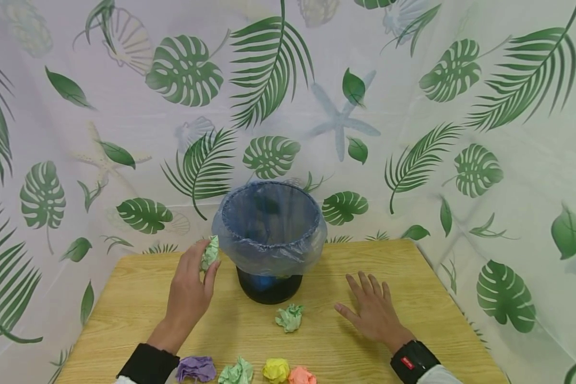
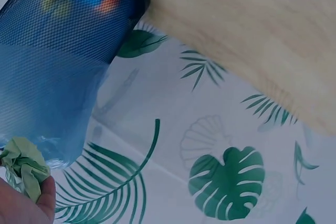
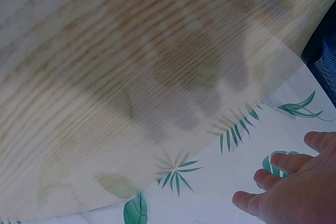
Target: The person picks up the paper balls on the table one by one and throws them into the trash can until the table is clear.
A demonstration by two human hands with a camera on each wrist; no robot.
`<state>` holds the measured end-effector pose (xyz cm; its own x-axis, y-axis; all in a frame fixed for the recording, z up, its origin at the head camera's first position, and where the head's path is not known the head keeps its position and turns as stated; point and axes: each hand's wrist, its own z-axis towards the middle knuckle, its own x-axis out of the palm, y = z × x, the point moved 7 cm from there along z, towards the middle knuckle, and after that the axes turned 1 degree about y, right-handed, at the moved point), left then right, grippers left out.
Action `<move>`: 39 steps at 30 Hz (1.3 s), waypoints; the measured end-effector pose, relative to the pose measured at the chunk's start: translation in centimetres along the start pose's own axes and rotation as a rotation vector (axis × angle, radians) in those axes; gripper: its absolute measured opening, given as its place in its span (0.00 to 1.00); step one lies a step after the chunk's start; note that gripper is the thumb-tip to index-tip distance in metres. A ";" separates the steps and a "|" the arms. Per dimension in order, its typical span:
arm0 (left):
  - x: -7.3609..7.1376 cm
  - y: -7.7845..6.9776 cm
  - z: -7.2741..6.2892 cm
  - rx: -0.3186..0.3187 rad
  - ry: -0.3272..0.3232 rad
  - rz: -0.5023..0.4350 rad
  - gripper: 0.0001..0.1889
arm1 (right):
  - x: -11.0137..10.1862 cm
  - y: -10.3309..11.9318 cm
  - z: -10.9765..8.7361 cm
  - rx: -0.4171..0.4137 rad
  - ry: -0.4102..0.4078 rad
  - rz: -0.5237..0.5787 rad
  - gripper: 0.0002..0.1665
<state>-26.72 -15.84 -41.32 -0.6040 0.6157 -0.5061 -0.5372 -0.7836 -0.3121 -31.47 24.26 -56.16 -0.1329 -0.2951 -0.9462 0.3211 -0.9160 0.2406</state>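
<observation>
My left hand (image 1: 190,282) pinches a crumpled light-green paper ball (image 1: 210,254) between thumb and fingers, raised at the left side of the bin's rim. In the left wrist view the same paper ball (image 2: 25,167) shows close by the blue bag. The black mesh bin (image 1: 269,288) stands upright, lined with a translucent blue plastic bag (image 1: 295,255) folded over its rim. Through the mesh, yellow, blue and orange shapes show at the bottom. My right hand (image 1: 372,309) hovers over the table right of the bin, fingers spread and holding nothing.
Another light-green paper ball (image 1: 290,318) lies in front of the bin. Along the near side of the wooden table (image 1: 355,357) sit a purple ball (image 1: 196,368), a green ball (image 1: 236,372), a yellow ball (image 1: 276,369) and an orange ball (image 1: 302,376). Leaf-patterned sheeting (image 1: 278,106) surrounds the table.
</observation>
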 end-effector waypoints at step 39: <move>6.0 -4.1 7.4 -0.054 0.467 -0.210 0.40 | -0.3 0.1 -0.3 -0.003 -0.001 0.015 0.49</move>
<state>-32.52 -8.32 -37.10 -0.1528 0.6671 -0.7292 -0.5797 -0.6581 -0.4805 -31.10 24.38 -55.88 -0.1291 -0.3095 -0.9421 0.3255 -0.9106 0.2546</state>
